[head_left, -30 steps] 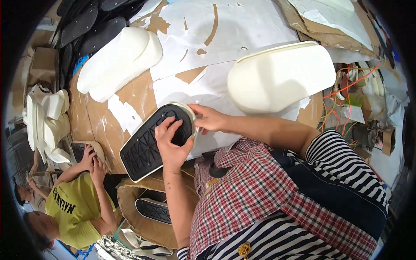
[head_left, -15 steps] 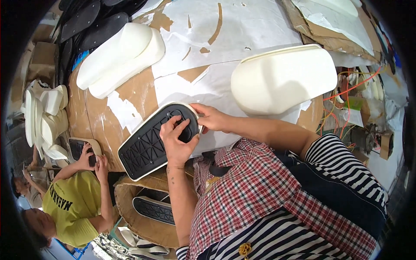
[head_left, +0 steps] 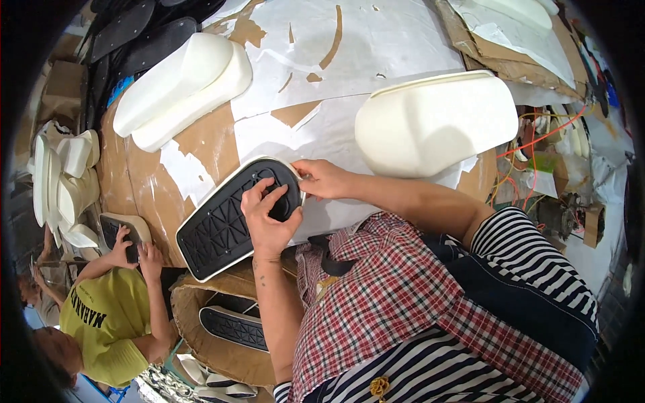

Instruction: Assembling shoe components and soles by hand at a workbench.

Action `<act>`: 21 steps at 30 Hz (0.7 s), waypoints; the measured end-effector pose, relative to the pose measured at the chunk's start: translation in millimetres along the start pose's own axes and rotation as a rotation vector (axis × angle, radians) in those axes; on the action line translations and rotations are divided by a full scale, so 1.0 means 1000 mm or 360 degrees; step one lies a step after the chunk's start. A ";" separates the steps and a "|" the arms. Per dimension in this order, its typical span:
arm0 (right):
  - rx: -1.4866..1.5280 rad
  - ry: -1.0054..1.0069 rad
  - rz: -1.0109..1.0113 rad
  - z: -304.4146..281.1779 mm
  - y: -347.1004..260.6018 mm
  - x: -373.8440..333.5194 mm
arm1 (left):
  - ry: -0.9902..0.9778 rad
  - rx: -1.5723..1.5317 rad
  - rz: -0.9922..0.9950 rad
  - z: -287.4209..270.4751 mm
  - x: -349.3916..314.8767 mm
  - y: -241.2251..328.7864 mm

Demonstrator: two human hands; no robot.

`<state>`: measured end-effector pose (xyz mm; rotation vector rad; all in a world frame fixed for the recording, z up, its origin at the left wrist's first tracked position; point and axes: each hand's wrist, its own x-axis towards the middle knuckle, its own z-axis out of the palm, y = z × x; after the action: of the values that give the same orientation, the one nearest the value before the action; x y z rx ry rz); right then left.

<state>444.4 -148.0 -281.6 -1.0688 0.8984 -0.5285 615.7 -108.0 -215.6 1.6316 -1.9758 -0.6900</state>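
Observation:
In front of me a long pad with a black ribbed plastic underside [head_left: 213,225] and a thin white rim lies tilted, its ribs facing up. My left hand [head_left: 270,225] rests over its rounded end, fingers apart and fingertips pressed onto the black plastic. At that same end my right hand [head_left: 324,178] pinches the white rim between thumb and fingers; part of the grip is hidden. Right of it stands a large smooth white moulded pad [head_left: 437,124]. Two white moulded pieces [head_left: 191,87] lie together at the far left.
A cardboard box [head_left: 188,316] below the table edge holds a similar black ribbed pad [head_left: 235,327]. At left, a co-worker in a yellow top [head_left: 111,316] handles another pad [head_left: 140,232]. Black plates [head_left: 124,30] are stacked far left; cables [head_left: 537,154] hang at right.
The whole view has shifted slightly, with things a little further left. Both hands keep nearly the same places on the pad, and the right fingers have moved slightly along the rim.

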 end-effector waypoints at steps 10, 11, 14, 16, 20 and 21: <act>-0.0428 0.0459 -0.0175 0.013 0.004 0.002 | 0.0020 -0.0049 -0.0007 -0.004 0.005 0.002; -0.0447 0.0595 -0.0296 0.014 0.003 0.003 | 0.0028 -0.0044 0.0011 -0.005 0.006 0.002; -0.0572 0.0611 -0.0294 0.010 -0.001 0.013 | 0.0036 -0.0063 0.0019 -0.006 0.006 0.003; -0.0645 0.0568 -0.0305 0.004 -0.004 0.015 | 0.0043 -0.0086 0.0005 -0.006 0.006 0.002; -0.0767 0.0515 -0.0236 0.003 -0.007 0.020 | 0.0050 -0.0040 0.0027 -0.001 0.009 -0.002; -0.0768 0.0511 -0.0237 0.002 -0.006 0.019 | 0.0027 -0.0033 0.0009 0.000 0.010 -0.001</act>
<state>456.7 -163.8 -282.4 -1.5236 1.2751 -0.6361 615.0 -117.6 -215.6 1.6137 -1.9543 -0.6901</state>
